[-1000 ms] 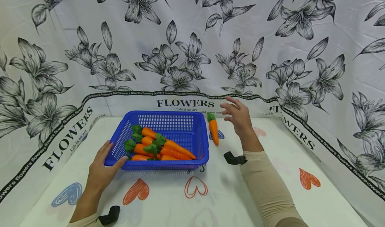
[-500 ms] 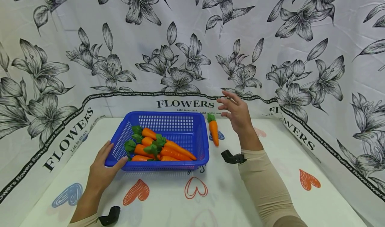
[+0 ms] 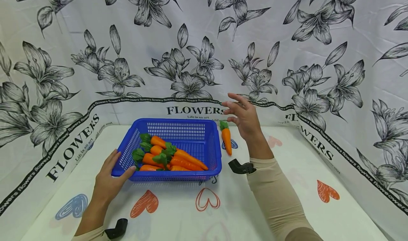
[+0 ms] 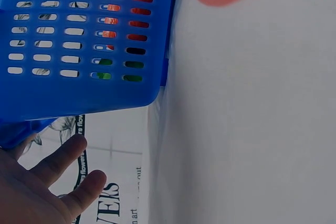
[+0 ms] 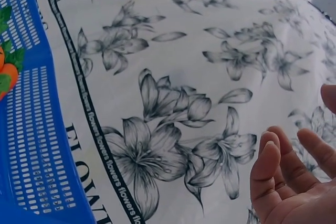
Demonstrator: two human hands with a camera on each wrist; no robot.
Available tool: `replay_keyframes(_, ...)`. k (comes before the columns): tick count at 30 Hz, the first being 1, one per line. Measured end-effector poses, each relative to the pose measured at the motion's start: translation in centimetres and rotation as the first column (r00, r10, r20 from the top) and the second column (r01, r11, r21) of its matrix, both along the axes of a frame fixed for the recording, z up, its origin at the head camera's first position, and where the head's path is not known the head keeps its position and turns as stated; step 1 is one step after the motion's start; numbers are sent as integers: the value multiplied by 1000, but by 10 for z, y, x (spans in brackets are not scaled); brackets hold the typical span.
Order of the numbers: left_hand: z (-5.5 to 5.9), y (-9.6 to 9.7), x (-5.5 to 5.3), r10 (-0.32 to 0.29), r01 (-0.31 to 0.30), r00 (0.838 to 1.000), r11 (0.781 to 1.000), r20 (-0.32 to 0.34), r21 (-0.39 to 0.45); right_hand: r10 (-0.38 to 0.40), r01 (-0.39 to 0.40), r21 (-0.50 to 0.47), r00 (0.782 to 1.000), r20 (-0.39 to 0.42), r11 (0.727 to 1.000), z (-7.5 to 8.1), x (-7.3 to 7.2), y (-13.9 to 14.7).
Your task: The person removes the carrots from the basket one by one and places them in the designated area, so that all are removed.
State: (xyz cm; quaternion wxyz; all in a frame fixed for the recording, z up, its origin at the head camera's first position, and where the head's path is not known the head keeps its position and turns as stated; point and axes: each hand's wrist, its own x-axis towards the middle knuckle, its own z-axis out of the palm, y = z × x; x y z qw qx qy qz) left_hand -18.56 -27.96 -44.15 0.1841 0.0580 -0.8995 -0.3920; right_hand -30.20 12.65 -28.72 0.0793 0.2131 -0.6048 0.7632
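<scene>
A blue plastic basket point(image 3: 213, 163) with slotted walls holds several orange carrots point(image 3: 188, 158) with green leafy tops. My left hand point(image 3: 106, 180) rests at its front left corner, thumb over the front rim and straight fingers along the left side. Two spread fingers of this hand point(image 4: 65, 174) stand below the basket wall in the left wrist view. One loose carrot point(image 3: 226, 139) lies on the table right of the basket, leaves pointing to the back. Above and right of it in the head view, my right hand point(image 3: 243, 117) hovers, fingers loosely bent and holding nothing.
A white tablecloth point(image 3: 178, 219) with printed hearts covers the table. Behind and along both sides hangs a white curtain point(image 3: 127, 17) with black flower drawings and lettering. A black wrist mount point(image 3: 242, 167) sits on each sleeve.
My right hand has risen slightly, then shifted left above the loose carrot. The left hand, the basket and the carrots have stayed in place.
</scene>
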Motion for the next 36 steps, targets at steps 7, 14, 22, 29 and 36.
replay_keyframes(7,-1,-1,0,-5,5,1000,1000,2,3,54,-54,-36,999,1,998,3,-2,-13)
replay_keyframes(14,-1,-2,1,-8,8,1000,1000,6,8,76,-76,-25,997,-6,997,5,-9,-29)
replay_keyframes(22,2,-1,0,-8,8,1000,1000,7,-1,94,-94,13,995,11,995,3,-16,-45)
replay_keyframes(29,3,-1,1,-16,16,1000,1000,10,2,149,-149,9,988,36,989,-4,-24,-58)
replay_keyframes(36,3,-1,1,-32,32,999,999,-13,2,175,-177,20,983,62,984,-12,-34,-66)
